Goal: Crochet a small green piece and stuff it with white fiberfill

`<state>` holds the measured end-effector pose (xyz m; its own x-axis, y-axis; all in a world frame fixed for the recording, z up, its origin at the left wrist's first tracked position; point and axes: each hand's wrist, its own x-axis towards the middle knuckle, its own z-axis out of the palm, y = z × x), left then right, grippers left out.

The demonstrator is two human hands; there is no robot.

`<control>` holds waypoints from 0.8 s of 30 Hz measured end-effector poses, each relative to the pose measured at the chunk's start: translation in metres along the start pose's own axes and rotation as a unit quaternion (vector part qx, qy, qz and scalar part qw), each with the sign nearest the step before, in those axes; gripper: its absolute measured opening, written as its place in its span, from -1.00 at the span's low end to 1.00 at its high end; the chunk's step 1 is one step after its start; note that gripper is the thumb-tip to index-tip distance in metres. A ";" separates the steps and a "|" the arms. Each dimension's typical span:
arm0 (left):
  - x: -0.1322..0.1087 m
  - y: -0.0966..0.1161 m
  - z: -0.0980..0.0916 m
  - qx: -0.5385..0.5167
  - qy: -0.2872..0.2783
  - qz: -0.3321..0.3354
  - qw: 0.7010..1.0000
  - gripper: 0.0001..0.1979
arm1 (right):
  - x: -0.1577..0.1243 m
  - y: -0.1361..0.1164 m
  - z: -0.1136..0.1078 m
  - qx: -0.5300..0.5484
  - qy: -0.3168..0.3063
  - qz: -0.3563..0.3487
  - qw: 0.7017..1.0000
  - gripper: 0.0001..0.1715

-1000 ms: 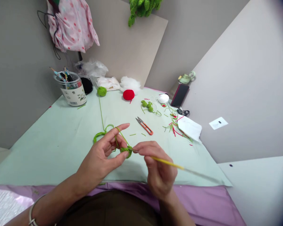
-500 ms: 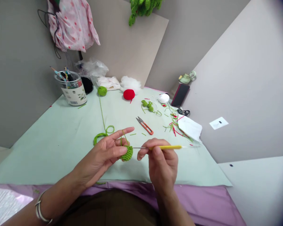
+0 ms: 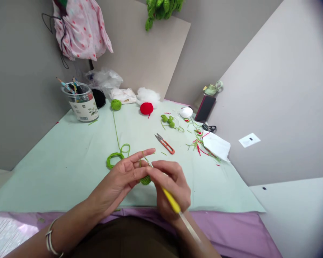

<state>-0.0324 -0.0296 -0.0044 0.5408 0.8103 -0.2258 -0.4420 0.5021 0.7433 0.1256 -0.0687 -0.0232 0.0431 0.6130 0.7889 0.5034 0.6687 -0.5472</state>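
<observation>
My left hand (image 3: 123,177) pinches a small green crochet piece (image 3: 145,180) between thumb and fingers, its index finger stretched out with green yarn looped over it. In my right hand (image 3: 172,186) is a crochet hook with a yellow handle (image 3: 171,200), gripped like a pen and slanting down toward me. The hook's tip is at the upper edge of the piece, mostly hidden by the fingers. Green yarn (image 3: 115,125) runs from a green ball (image 3: 116,104) to a loose coil (image 3: 111,160) beside my left hand.
Orange thread snips (image 3: 165,144) lie beyond my right hand. Farther back are a red yarn ball (image 3: 146,108), white stuffing (image 3: 148,96), small green crochet pieces (image 3: 168,120) and a jar of pencils (image 3: 83,105). Yarn scraps (image 3: 199,143), white paper (image 3: 216,145) and a phone (image 3: 205,108) are at right.
My right hand has moved left against the crochet piece. The hook has swung from nearly level to a steep slant, its handle end now toward me. My left hand has barely moved.
</observation>
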 end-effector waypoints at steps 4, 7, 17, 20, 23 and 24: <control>0.004 0.004 -0.007 -0.041 -0.039 -0.030 0.998 -0.48 | 0.011 0.000 -0.003 0.123 0.010 0.085 0.989 -0.70; 0.005 0.009 -0.010 -0.049 -0.027 -0.022 0.998 -0.48 | 0.014 0.003 -0.007 0.202 0.037 0.144 0.968 -0.78; 0.001 0.003 -0.006 0.094 -0.014 0.047 0.994 -0.52 | 0.017 0.008 -0.002 0.293 0.005 0.224 0.929 -0.84; -0.001 0.005 -0.007 0.110 -0.025 0.065 0.991 -0.54 | 0.017 0.012 -0.002 0.330 0.020 0.252 0.909 -0.85; -0.002 0.009 -0.008 0.092 -0.047 0.075 0.992 -0.54 | 0.021 0.012 -0.004 0.388 0.026 0.290 0.874 -0.82; -0.002 0.010 -0.008 0.087 -0.053 0.074 0.992 -0.54 | 0.023 0.011 -0.004 0.404 0.023 0.306 0.862 -0.81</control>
<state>-0.0434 -0.0236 -0.0022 0.5548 0.8307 -0.0457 -0.3971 0.3127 0.8629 0.1354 -0.0494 -0.0099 0.1307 0.9498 0.2842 -0.3898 0.3128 -0.8662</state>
